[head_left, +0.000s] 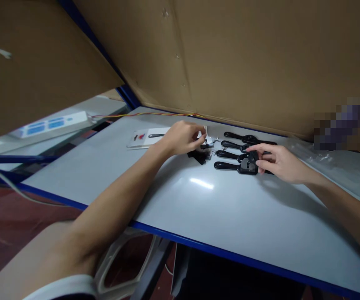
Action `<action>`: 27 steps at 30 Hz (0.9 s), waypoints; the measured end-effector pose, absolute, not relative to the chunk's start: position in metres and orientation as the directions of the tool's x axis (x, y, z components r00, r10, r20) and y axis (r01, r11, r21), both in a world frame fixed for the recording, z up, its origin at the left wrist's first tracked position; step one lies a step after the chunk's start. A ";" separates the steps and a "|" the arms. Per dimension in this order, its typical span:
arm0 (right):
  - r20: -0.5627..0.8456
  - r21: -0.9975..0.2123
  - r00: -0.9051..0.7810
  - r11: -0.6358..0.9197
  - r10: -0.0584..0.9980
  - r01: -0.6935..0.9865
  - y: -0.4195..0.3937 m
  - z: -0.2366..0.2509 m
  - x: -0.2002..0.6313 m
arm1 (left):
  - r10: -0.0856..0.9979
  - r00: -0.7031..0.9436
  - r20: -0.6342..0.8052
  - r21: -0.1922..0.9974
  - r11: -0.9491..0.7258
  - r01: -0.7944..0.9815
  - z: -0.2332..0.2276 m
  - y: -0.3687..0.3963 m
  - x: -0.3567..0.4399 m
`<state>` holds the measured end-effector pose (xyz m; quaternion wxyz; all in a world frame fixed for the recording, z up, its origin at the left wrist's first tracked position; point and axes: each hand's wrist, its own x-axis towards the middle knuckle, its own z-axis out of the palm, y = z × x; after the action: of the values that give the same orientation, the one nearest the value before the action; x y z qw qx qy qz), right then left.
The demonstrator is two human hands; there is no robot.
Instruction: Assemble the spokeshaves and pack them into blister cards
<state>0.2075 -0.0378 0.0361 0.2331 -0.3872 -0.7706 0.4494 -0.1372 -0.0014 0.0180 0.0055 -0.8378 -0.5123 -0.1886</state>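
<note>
Two bare forearms reach out from the bottom of the view over a pale grey surface (204, 216) with a blue front edge. Nearest the viewer, below that edge, part of a light plastic chair frame (117, 266) shows.

Further in, the right hand (276, 162) lies low over a row of black handled tools (234, 156). Four of them rest side by side on the surface, handles pointing left. The fingers of this hand are loosely spread and rest on the heads of the two nearest tools, pinning rather than gripping them.

Just left of the row, the left hand (182, 137) hovers over a little heap of small black parts (200, 155). Its fingers are pinched shut on a small pale piece (205, 132); what that piece is cannot be told. A few small metal bits (217, 140) lie between the heap and the tools.

Beyond the left hand, a white packaging card (142, 138) lies flat, with one more black tool on it. To the right of the right hand, a crumpled clear plastic bag (326, 160) lies on the surface.

At the far edge, a twisted red and yellow wire (155, 114) runs along the foot of a brown cardboard wall (245, 62). Off to the left, on another table, sits a white power strip (51, 124).
</note>
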 end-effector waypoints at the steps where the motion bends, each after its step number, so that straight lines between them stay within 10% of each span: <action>1: -0.001 -0.884 -0.584 0.273 0.812 0.380 -0.038 0.035 0.208 | 0.851 0.419 0.317 0.166 -0.485 0.859 0.017 -0.001 -0.138; 15: 0.124 -0.788 -0.495 0.389 0.860 0.478 -0.040 0.030 0.203 | 0.818 0.572 0.058 0.135 -0.574 0.808 -0.009 -0.001 -0.117; 27: 0.277 -0.557 -0.523 0.578 0.806 0.597 -0.043 0.022 0.197 | 0.841 0.454 0.294 0.212 -0.520 0.827 -0.021 0.007 -0.108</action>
<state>0.1973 -0.0427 0.0222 0.2606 -0.4129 -0.8492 0.2010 -0.1078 0.0075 -0.0212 -0.0190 -0.8524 -0.4893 -0.1835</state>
